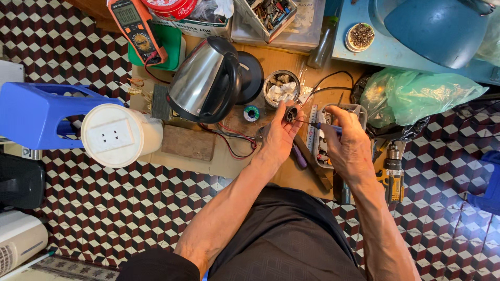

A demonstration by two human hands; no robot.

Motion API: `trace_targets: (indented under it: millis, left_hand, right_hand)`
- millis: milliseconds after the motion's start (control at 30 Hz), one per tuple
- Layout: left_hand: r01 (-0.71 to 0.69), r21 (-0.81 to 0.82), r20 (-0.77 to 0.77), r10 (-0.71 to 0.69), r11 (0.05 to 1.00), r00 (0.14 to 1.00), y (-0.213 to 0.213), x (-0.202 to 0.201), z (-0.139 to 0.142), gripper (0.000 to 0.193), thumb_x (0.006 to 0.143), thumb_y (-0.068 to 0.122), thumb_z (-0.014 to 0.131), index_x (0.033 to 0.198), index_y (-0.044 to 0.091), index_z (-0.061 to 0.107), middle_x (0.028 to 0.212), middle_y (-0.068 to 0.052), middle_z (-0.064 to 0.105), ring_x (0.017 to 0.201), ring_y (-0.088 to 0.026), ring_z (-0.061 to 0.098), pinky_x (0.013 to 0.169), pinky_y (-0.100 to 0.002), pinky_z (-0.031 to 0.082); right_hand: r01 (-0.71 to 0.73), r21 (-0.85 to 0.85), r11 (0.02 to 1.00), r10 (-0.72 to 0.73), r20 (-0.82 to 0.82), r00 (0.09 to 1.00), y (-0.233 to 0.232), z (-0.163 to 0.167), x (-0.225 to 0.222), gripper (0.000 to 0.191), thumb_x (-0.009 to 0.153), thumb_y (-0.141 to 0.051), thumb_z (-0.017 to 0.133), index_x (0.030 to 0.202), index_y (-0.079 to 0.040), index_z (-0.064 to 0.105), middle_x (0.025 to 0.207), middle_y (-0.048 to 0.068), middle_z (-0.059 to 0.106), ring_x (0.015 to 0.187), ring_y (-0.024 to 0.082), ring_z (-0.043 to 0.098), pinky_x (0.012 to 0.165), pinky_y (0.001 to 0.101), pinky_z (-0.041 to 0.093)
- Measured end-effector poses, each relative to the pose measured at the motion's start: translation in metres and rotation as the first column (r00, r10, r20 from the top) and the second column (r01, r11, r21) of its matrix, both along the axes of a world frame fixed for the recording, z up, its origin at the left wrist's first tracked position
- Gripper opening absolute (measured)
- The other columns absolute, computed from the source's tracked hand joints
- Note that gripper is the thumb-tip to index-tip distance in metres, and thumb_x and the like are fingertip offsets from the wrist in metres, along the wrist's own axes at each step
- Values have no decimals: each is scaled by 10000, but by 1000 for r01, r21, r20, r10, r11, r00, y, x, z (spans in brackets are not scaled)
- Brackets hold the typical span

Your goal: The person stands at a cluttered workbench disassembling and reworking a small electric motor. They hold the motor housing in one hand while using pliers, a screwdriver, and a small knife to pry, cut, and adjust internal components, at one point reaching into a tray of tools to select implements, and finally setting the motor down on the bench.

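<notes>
Dark and round, the small metal-and-plastic part (291, 114) sits pinched in the left hand (281, 136) over the wooden surface (229, 161), while the right hand (350, 145), closed around a blue-handled screwdriver (327, 126), lays its thin shaft level, tip leftward touching that part.

Wooden board (229, 161) bears kettle (205, 80), solder spool (251, 113), perhaps.

I count two hands: my left hand (281, 136) and right hand (348, 145). Left of them sit one steel kettle (204, 80) and one multimeter (136, 28); right of them, one drill (394, 174) and one green bag (416, 93).
</notes>
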State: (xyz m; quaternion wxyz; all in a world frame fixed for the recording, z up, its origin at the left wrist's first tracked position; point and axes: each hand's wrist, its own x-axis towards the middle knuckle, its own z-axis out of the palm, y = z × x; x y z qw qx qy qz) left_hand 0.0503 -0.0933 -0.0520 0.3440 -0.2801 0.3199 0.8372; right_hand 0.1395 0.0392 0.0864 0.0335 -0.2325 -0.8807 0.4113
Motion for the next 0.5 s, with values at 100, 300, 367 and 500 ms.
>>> trace_targets:
  millis: [100, 300, 367, 500]
  left_hand:
    - [3, 5, -12, -3, 1000, 1000, -7, -2, 4, 449, 1004, 391, 636, 1286, 43, 631, 1149, -92, 720, 961, -172, 691, 878, -292, 561]
    - [47, -12, -72, -48, 999, 996, -10, 6, 22, 486, 1006, 366, 657, 1331, 5, 621, 1172, -104, 690, 985, -172, 680, 915, -318, 558]
    - [62, -12, -85, -63, 998, 994, -13, 4, 26, 483, 1006, 357, 660, 1339, 10, 618, 1177, -100, 682, 995, -170, 678, 926, -320, 555]
    - [97, -6, -91, -97, 995, 991, -18, 7, 23, 485, 1003, 362, 650, 1340, 14, 620, 1206, -113, 689, 995, -165, 677, 924, -309, 555]
  right_hand:
    - [-164, 84, 983, 163, 13, 987, 2, -2, 2, 380, 933, -146, 656, 1307, -80, 641, 1038, 193, 606, 897, 344, 658, 769, 438, 526]
    - [-232, 210, 950, 178, 248, 952, -12, -22, 0, 205, 1006, -272, 676, 1119, -101, 695, 993, 144, 652, 913, 363, 660, 791, 464, 540]
    - [-236, 276, 932, 179, 215, 960, -16, -28, 0, 152, 1003, -257, 670, 1013, -110, 705, 950, 121, 660, 909, 349, 667, 801, 467, 543]
    - [-204, 450, 869, 202, 55, 978, -23, -38, 0, 115, 907, -181, 699, 901, -71, 664, 884, 137, 642, 880, 345, 665, 764, 474, 533]
